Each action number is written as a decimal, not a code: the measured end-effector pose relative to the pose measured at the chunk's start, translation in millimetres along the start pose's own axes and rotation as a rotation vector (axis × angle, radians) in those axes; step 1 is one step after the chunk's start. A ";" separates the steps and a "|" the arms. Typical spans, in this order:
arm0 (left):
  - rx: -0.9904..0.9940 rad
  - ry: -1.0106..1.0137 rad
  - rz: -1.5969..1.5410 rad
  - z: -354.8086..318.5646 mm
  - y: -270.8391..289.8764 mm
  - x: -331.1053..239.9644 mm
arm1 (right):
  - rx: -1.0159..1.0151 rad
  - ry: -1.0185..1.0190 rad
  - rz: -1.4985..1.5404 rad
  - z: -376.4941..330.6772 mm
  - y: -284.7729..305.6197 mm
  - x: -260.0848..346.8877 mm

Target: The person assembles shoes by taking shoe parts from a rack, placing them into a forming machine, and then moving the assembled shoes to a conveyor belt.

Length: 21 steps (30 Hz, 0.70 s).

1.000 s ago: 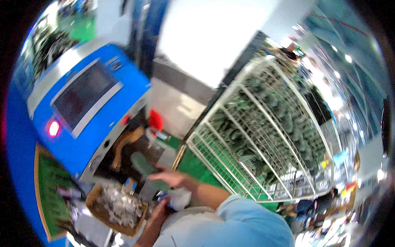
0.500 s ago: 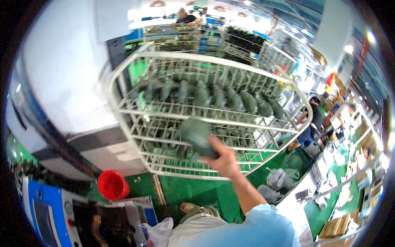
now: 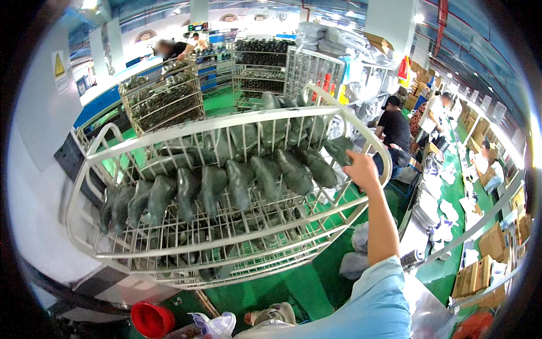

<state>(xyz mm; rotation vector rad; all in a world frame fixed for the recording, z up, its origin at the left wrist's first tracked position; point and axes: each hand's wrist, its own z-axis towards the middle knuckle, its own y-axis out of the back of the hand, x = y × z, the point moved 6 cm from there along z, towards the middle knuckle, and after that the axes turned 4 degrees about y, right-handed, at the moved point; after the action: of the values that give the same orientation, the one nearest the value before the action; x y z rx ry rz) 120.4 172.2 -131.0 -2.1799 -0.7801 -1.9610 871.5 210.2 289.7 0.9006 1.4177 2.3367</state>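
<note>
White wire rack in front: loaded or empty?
Loaded. A row of dark green shoe lasts lines the upper level of the rack, more show below, and the right hand touches another at its right end.

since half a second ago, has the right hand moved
Yes: the right hand has moved up and right against the rack, from before its middle to its right end.
</note>
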 end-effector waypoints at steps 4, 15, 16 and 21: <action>-0.055 0.072 -0.062 9.1 -28.7 -19.3 | 0.122 0.125 -0.025 41.0 -30.6 -32.6; 0.134 0.121 0.040 7.1 27.3 16.1 | 0.355 0.036 0.002 58.2 -38.3 -43.8; 0.139 0.115 0.093 13.7 40.6 34.4 | 0.347 -0.044 0.076 60.4 -37.9 -58.9; 0.342 -0.077 0.367 4.1 67.2 59.7 | 0.406 -0.045 -0.084 71.9 -46.5 -36.8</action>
<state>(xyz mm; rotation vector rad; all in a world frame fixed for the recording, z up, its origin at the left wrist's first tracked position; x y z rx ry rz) 155.5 133.7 -57.7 -2.0274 -0.6147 -1.4587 940.9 264.5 259.5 0.9631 1.9099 1.9880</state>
